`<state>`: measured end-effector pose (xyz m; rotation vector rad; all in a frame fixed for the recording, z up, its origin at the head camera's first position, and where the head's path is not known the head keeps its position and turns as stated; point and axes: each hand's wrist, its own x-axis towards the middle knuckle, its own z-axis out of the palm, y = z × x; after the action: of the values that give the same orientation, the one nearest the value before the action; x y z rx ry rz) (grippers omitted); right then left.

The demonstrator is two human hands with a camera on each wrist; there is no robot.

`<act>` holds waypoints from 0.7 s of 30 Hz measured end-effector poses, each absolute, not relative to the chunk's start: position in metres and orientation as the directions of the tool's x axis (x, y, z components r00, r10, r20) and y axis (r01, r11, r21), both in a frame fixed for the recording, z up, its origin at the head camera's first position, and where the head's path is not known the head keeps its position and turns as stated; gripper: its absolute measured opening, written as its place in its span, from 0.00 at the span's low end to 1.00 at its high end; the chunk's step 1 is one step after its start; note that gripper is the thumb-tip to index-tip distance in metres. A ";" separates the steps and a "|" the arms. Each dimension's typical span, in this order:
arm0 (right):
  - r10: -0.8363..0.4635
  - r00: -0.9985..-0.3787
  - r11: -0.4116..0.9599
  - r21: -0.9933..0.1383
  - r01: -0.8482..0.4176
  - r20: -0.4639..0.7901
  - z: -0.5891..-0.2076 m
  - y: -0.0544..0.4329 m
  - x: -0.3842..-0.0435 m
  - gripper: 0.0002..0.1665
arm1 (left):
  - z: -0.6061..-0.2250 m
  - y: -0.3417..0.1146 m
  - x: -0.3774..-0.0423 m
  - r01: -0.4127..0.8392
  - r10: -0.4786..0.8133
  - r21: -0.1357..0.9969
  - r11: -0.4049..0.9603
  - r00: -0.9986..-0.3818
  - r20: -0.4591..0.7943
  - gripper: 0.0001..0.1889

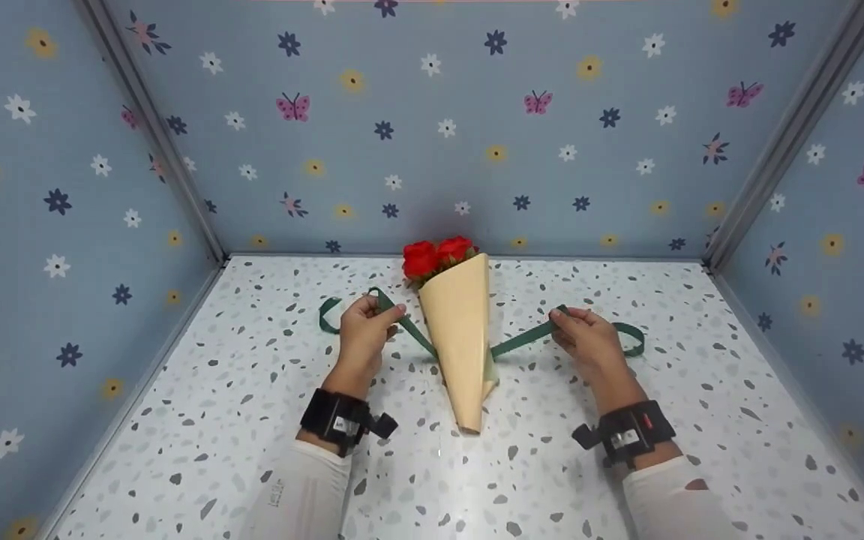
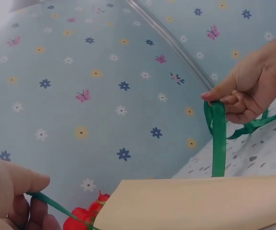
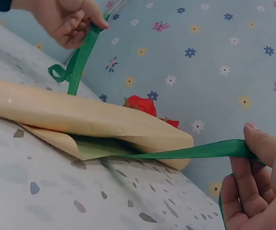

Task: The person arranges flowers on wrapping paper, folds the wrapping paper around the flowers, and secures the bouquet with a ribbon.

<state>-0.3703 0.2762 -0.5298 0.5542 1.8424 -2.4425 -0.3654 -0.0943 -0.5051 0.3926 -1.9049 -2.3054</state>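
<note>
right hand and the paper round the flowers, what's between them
A straight stretch of green ribbon, pinched by the right hand, runs across to the paper. The head and right wrist views both show it.

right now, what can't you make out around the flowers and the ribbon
- Lower part of the red flowers: head view, covered by the paper wrap.
- Middle of the green ribbon: head view, hidden by the wrap.
- Ribbon trailing below the right grip: right wrist view, cut off by the bottom edge.
- Print on the left sleeve: head view, too small to read.
</note>
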 end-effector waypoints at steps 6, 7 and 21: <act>0.126 -0.936 -0.467 -0.852 0.237 -0.330 -0.528 0.276 -0.371 0.17 | -0.505 -0.087 -0.364 -0.029 -0.308 0.989 -0.147 -0.949 -0.074 0.10; 0.119 -0.934 -0.495 -0.836 0.238 -0.336 -0.528 0.276 -0.370 0.18 | -0.505 -0.086 -0.364 -0.022 -0.308 0.988 -0.153 -0.949 -0.069 0.09; -0.031 -0.906 -0.586 -0.726 0.358 -0.422 -0.533 0.271 -0.366 0.03 | -0.509 -0.078 -0.360 0.003 -0.313 0.971 -0.239 -0.947 -0.074 0.09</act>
<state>-0.3662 0.2705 -0.5331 0.5458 1.2942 -2.5574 -0.3601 -0.0780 -0.5087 0.3763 -1.7963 -2.2943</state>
